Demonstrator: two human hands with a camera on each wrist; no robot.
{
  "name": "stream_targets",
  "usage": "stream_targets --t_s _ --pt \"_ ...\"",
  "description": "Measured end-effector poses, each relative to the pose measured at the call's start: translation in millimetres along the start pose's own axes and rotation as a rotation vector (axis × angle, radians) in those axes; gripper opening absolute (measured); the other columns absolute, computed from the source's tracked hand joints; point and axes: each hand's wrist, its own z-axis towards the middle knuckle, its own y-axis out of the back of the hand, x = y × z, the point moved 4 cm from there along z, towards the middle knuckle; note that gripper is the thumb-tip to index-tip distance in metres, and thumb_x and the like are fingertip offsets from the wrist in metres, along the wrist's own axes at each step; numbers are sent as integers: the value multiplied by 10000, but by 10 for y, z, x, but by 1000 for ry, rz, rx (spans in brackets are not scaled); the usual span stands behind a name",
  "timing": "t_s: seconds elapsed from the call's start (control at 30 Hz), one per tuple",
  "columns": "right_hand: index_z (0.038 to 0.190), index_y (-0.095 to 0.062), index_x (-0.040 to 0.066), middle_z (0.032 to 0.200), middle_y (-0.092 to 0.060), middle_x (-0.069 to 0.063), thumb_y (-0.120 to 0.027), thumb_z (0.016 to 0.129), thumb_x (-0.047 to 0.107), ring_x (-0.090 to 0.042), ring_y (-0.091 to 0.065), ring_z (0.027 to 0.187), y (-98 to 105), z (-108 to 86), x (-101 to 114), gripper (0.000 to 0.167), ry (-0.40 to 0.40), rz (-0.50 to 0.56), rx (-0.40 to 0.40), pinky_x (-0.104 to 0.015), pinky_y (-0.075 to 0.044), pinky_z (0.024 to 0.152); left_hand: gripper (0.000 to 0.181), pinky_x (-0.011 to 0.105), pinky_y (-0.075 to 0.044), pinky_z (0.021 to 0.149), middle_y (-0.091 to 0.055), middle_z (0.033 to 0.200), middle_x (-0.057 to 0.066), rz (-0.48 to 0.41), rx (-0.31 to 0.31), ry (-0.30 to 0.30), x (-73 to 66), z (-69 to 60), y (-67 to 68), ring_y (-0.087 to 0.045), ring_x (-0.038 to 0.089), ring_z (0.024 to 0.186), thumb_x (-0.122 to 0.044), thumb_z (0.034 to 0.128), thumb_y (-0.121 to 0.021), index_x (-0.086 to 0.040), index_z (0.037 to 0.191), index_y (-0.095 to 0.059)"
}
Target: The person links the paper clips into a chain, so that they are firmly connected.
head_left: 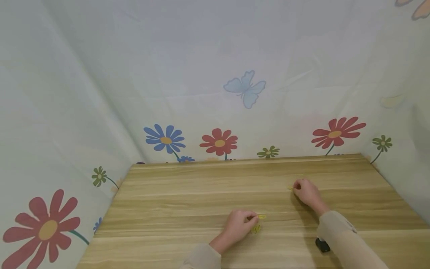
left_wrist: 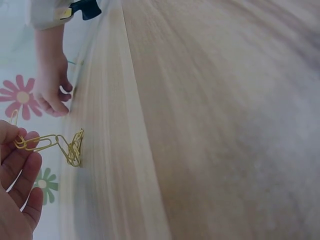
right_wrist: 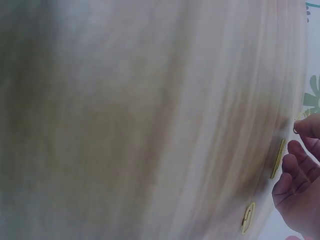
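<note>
My left hand (head_left: pixel 237 225) pinches a yellow paper clip (head_left: pixel 262 216) between thumb and finger. In the left wrist view, a chain of linked yellow paper clips (left_wrist: pixel 75 151) runs from those fingertips down to a small heap at the tabletop. Farther back and to the right, my right hand (head_left: pixel 306 192) is low over the table. Its thumb and finger pinch a paper clip, of which a bit of yellow wire (right_wrist: pixel 295 131) shows; the rest is hidden. Two loose paper clips, one nearer (right_wrist: pixel 248 218) and one under the fingers (right_wrist: pixel 278 159), lie on the wood beside this hand.
The wood-grain table (head_left: pixel 188 194) reaches back to a pale cloth wall (head_left: pixel 188 74) printed with flowers and a butterfly. Cloth also hangs along the left and right sides. A black device (head_left: pixel 322 245) is at the right sleeve's cuff.
</note>
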Motion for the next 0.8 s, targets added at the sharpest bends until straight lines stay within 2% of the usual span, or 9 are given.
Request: stream_targets --t_s 0.2,0.47,0.8 --pt "780 -599 23 756 -606 -99 -583 762 73 -213 -534 699 46 -1 43 56 0 47 -24 -375 -419 626 166 104 -417 594 -684 780 -64 -17 1 14 20 -3 -13 -544 -70 662 -230 836 -572 -126 843 -702" --pt "778 -617 11 756 -617 -107 -574 757 44 -198 -532 703 132 -15 151 58 6 153 -55 -321 -419 630 175 118 -431 615 -686 796 -70 9 5 20 19 -3 -19 -563 -59 686 -254 840 -570 -141 855 -703" --pt "819 -637 -33 779 -638 -123 -592 772 19 -143 -537 710 183 -75 269 84 37 269 -46 -252 -429 610 172 132 -437 641 -684 804 -89 37 7 24 12 12 -30 -566 -58 710 -264 840 -565 -160 860 -701"
